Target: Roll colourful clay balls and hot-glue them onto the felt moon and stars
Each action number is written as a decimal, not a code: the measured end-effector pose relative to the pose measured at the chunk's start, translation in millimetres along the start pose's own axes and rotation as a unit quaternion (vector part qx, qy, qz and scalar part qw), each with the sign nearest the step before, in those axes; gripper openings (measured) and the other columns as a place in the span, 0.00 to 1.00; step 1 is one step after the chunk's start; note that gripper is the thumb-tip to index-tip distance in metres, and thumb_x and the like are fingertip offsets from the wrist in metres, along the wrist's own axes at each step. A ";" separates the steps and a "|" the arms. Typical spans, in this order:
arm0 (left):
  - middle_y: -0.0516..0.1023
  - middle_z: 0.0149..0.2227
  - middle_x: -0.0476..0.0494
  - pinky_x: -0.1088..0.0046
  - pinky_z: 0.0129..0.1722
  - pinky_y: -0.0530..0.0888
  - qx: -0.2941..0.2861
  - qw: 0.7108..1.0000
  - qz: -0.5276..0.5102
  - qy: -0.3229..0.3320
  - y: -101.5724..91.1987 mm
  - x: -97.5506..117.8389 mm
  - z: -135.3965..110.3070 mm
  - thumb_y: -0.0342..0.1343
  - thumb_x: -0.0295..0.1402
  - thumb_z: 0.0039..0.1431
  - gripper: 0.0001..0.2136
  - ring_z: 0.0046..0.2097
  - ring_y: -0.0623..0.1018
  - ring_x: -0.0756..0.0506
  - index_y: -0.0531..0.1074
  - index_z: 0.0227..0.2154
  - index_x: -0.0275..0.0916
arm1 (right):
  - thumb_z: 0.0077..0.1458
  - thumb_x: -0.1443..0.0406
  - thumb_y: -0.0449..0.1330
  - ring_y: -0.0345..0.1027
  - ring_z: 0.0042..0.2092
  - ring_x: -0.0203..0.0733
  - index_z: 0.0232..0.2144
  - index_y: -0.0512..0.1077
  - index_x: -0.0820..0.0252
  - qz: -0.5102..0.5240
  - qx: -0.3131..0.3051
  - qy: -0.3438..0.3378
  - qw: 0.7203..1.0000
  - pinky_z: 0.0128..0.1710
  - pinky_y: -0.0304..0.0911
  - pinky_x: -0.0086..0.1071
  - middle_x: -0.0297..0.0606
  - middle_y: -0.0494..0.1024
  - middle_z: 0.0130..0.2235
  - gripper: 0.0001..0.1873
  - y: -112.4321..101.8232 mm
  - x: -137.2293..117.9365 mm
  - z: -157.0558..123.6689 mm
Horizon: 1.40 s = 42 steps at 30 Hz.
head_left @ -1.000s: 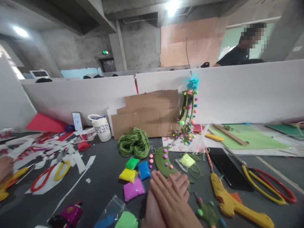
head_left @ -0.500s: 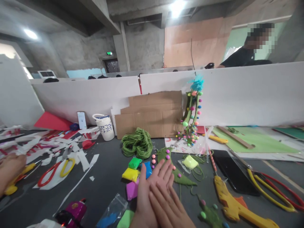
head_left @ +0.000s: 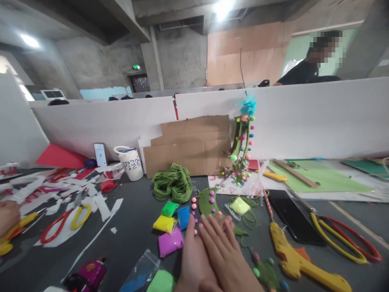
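My left hand (head_left: 192, 257) lies palm up with its fingers stretched out. Across it rests my right hand (head_left: 226, 251), palm down and flat, fingers extended. Whatever may be between the palms is hidden. Just beyond the fingertips is a green crescent-shaped piece (head_left: 208, 206) with small purple and pink balls on it. Loose pink and purple balls (head_left: 193, 202) sit in a row beside it. Left of my hands are packets of coloured clay: green (head_left: 169, 209), yellow (head_left: 164, 224), blue (head_left: 184, 217) and purple (head_left: 170, 242). A pale yellow packet (head_left: 241, 206) lies to the right.
Green yarn (head_left: 172, 182) is heaped before a cardboard sheet (head_left: 188, 158). At right lie a yellow glue gun (head_left: 284, 255), a black phone (head_left: 294, 217) and scissors (head_left: 337, 239). More scissors (head_left: 65, 221) and paper scraps are at left, near another person's hand (head_left: 8, 217).
My right hand has slid forward over the left palm and now covers more of the left fingers. The view has shifted slightly. The other person's hand at the left edge shows less.
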<state>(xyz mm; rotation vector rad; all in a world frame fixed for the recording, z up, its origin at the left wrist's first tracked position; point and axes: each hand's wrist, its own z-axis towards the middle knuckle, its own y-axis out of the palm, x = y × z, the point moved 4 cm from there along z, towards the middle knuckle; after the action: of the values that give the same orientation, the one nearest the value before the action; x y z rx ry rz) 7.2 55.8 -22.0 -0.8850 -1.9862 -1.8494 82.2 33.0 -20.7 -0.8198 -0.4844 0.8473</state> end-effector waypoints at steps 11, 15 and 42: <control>0.78 0.43 0.34 0.47 0.51 0.63 0.084 0.987 0.109 0.087 -2.6 18.5 -3.8 0.36 0.27 0.58 0.21 0.62 0.62 0.40 0.75 0.43 0.35 | 0.60 0.64 0.53 0.66 0.55 0.50 0.47 0.72 0.55 0.238 0.016 0.144 0.960 0.56 0.57 0.46 0.40 0.75 0.52 0.14 -8.6 25.0 -5.7; 0.77 0.45 0.31 0.58 0.46 0.72 0.103 0.993 0.049 0.042 -3.2 31.2 -2.1 0.45 0.38 0.60 0.16 0.53 0.73 0.38 0.75 0.39 0.35 | 0.56 0.55 0.56 0.70 0.36 0.45 0.29 0.73 0.57 0.434 0.047 0.431 0.790 0.38 0.65 0.34 0.38 0.76 0.31 0.13 -28.3 59.4 -9.2; 0.75 0.29 0.49 0.81 0.26 0.66 0.298 0.912 0.130 0.249 -41.1 72.4 -8.0 0.56 0.25 0.38 0.13 0.31 0.72 0.53 0.73 0.32 0.36 | 0.62 0.63 0.57 0.72 0.41 0.42 0.44 0.70 0.63 0.164 -0.237 0.263 0.921 0.40 0.69 0.40 0.39 0.74 0.44 0.10 60.4 63.5 46.4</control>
<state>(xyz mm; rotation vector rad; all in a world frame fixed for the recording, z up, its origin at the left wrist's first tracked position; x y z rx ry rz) -75.0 65.8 -10.8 -0.4068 -1.8175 -1.0692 60.5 128.5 -36.8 -1.5582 -0.0625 0.7783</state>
